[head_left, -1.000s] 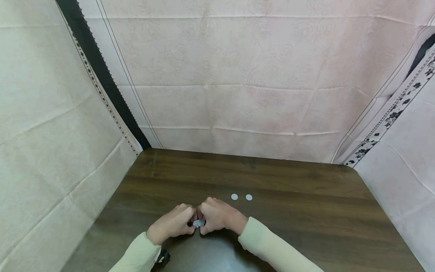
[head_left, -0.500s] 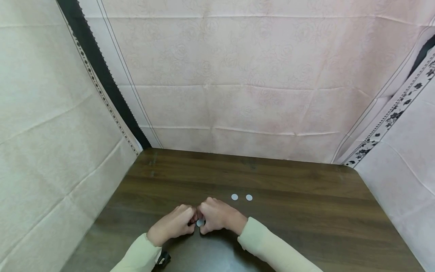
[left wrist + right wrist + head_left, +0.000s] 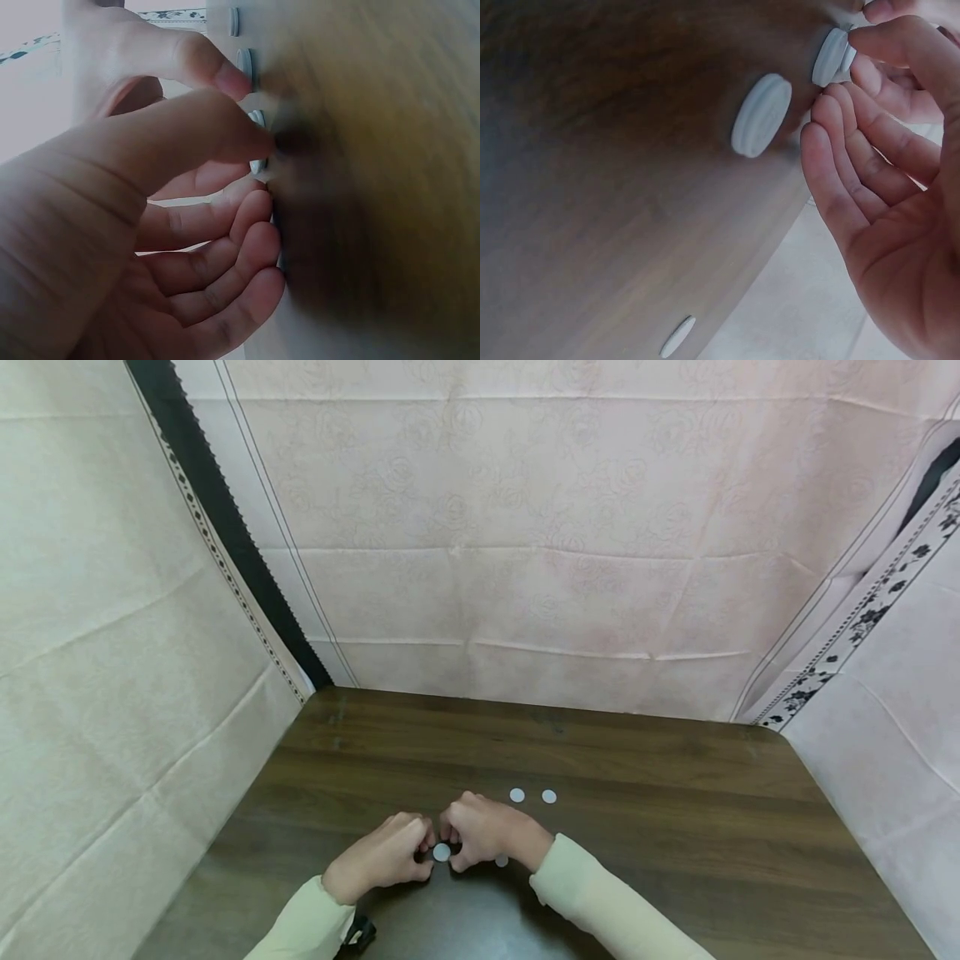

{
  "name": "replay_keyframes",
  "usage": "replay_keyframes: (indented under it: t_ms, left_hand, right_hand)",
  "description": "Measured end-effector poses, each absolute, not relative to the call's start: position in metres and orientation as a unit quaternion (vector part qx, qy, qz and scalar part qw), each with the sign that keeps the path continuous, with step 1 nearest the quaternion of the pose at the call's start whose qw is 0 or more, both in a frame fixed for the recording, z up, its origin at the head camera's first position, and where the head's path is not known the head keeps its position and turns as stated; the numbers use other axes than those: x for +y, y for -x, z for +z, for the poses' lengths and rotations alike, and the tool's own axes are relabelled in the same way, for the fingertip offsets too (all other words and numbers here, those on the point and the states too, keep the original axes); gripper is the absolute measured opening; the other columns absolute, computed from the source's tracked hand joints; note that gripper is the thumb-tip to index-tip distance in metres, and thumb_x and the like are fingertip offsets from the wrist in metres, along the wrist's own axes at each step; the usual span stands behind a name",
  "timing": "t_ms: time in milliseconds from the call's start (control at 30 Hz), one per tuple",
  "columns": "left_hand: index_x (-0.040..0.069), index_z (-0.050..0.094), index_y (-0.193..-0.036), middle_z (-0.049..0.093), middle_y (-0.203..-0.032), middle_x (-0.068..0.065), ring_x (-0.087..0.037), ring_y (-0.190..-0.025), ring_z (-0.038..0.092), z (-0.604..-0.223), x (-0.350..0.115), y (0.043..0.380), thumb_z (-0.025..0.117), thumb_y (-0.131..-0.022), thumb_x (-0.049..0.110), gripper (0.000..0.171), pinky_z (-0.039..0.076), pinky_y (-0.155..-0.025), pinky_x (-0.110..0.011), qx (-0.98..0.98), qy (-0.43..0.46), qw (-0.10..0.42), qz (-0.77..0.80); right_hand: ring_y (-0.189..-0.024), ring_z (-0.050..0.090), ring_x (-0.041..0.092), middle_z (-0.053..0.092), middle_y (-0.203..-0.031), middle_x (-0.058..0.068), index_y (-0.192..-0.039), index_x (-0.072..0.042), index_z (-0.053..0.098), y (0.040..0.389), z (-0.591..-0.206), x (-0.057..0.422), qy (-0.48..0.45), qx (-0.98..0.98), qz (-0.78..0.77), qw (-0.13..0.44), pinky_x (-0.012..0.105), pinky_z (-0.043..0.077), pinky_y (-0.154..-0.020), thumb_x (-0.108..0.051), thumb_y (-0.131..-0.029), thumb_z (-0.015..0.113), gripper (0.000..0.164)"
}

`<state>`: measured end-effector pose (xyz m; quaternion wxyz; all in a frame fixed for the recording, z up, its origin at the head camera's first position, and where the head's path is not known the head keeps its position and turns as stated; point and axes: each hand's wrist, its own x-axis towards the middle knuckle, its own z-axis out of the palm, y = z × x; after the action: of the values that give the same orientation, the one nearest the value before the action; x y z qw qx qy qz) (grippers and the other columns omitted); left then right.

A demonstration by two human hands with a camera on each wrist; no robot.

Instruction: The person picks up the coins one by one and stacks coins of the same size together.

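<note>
Two white round discs with stepped rims (image 3: 831, 56), one on top of the other, lie between my hands on the wooden table. My left hand (image 3: 386, 852) curls around their left side, its thumb and index fingertips right at the edge; in the left wrist view the thumb hides part of the discs (image 3: 257, 139). On the other side is my right hand (image 3: 486, 831), fingers loosely bent, with a gap between thumb and index finger and the tips just beside the upper disc (image 3: 441, 852). Another white disc (image 3: 762, 115) lies beneath the right wrist.
Two more white discs, one left (image 3: 517, 795) and one right (image 3: 550, 797), lie side by side beyond the right hand. The brown wooden table (image 3: 660, 827) ends at pale patterned cloth (image 3: 525, 568) hung at the back and both sides.
At first the two discs overlapped, offset; then they lined up. My right hand has drawn slightly right, uncovering the disc below its wrist. The left hand has barely moved.
</note>
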<state>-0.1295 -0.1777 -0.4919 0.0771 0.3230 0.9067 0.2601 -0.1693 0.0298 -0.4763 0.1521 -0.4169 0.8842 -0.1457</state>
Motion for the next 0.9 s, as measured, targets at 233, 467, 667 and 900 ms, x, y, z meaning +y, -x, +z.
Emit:
replay_keyframes:
  t_ms: [233, 467, 667, 900]
  left_hand:
    - [0.004, 0.059, -0.074, 0.038, -0.068, 0.011, 0.0, -0.063, 0.031, -0.4933, -0.1754, 0.1307, 0.075, -0.082, -0.002, 0.019, 0.03, -0.058, -0.018, 0.904, -0.329, 0.068, 0.264]
    - [0.009, 0.062, -0.078, 0.058, -0.072, -0.001, 0.002, -0.064, 0.039, -0.4904, -0.1776, 0.1307, 0.075, -0.085, -0.003, 0.019, 0.039, -0.058, -0.018, 0.9, -0.333, 0.069, 0.273]
    - [0.01, 0.065, -0.085, 0.061, -0.079, 0.003, 0.002, -0.068, 0.045, -0.4924, -0.1806, 0.1308, 0.075, -0.089, -0.001, 0.016, 0.044, -0.061, -0.018, 0.899, -0.334, 0.075, 0.273]
    - [0.01, 0.068, -0.088, 0.063, -0.083, 0.003, -0.001, -0.073, 0.052, -0.4937, -0.1827, 0.1305, 0.077, -0.091, 0.002, 0.012, 0.047, -0.064, -0.019, 0.899, -0.338, 0.078, 0.267]
  right_hand:
    - [-0.072, 0.058, -0.005, 0.07, -0.084, -0.011, -0.092, -0.017, 0.075, 0.169, -0.4787, 0.026, 0.429, 0.88, -0.142, 0.148, 0.012, 0.049, -0.065, -0.015, -0.082, 0.088, 0.017]
    - [-0.069, 0.059, -0.005, 0.07, -0.082, -0.011, -0.092, -0.016, 0.075, 0.1676, -0.4791, 0.0239, 0.414, 0.883, -0.158, 0.157, 0.012, 0.051, -0.062, -0.012, -0.083, 0.087, 0.015]
    - [-0.065, 0.061, -0.005, 0.07, -0.082, -0.01, -0.094, -0.014, 0.076, 0.1673, -0.4784, 0.0242, 0.405, 0.879, -0.185, 0.172, 0.013, 0.052, -0.061, -0.009, -0.084, 0.086, 0.015]
    - [-0.064, 0.062, -0.004, 0.072, -0.084, -0.01, -0.096, -0.015, 0.077, 0.1669, -0.4771, 0.0242, 0.402, 0.875, -0.198, 0.185, 0.013, 0.053, -0.064, -0.009, -0.084, 0.087, 0.017]
